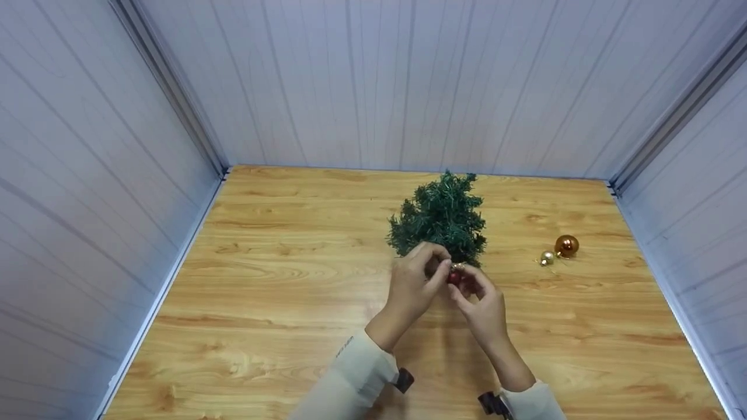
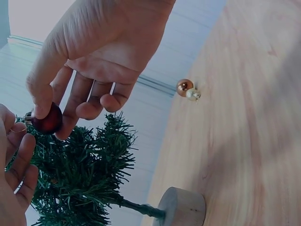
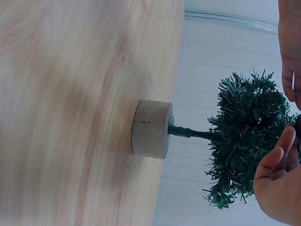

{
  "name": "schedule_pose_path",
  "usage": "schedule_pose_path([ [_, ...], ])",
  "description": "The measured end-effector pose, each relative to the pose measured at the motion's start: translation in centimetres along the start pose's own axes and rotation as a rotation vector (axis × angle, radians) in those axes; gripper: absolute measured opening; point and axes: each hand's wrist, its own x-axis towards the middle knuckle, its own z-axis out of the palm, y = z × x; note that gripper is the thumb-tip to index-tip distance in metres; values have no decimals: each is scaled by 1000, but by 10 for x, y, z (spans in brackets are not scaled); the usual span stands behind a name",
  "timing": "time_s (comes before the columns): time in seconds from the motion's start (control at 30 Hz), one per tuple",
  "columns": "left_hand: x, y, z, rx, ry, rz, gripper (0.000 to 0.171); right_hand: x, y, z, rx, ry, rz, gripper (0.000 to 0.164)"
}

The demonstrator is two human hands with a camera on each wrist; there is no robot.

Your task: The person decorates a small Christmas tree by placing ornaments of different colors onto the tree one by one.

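A small dark red Christmas bauble (image 2: pixel 47 119) with a gold cap and thin hanging loop is held up in front of a small artificial Christmas tree (image 1: pixel 440 213). My right hand (image 1: pixel 484 306) pinches the bauble's ball between thumb and fingers. At the cap side, the fingertips of my left hand (image 1: pixel 411 283) pinch the thin loop. In the right wrist view the bauble is mostly cut off at the edge. The green tree stands upright on a round wooden base (image 3: pixel 151 129), just beyond both hands.
To the right of the tree lie a shiny copper-gold bauble (image 1: pixel 566 246) and a smaller pale gold bauble (image 1: pixel 547 257), close together on the wood-grain table (image 1: pixel 280 268). Pale panel walls (image 1: pixel 379 87) enclose the table at the back and both sides.
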Motion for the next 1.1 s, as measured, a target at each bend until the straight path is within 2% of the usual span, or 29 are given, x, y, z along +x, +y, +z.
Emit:
schedule_pose_path([
  [0.13, -1, 2, -1, -6, -19, -7, 6, -1, 18, 0, -3, -21, 23, 31],
  [0.27, 1, 4, -2, 12, -37, -10, 7, 2, 20, -2, -17, -53, 11, 37],
  [0.3, 1, 4, -2, 11, -41, -13, 7, 3, 18, -3, -24, -55, 10, 38],
  [0.53, 2, 4, -4, 23, -65, -31, 8, 14, -30, -9, -40, -33, -86, 29],
  [0.63, 4, 5, -5, 39, -59, -20, 8, 20, -34, -8, -25, -28, -97, 20],
  [0.77, 6, 6, -6, 60, -48, -8, 9, 25, -37, -6, -3, -20, -55, 8],
  [1.0, 10, 9, -4, 67, -37, -30, 12, 30, -41, -5, 15, -1, -58, 4],
  [1.1, 13, 6, -3, 68, -24, 13, 12, 35, -38, -7, 3, 8, -70, 4],
])
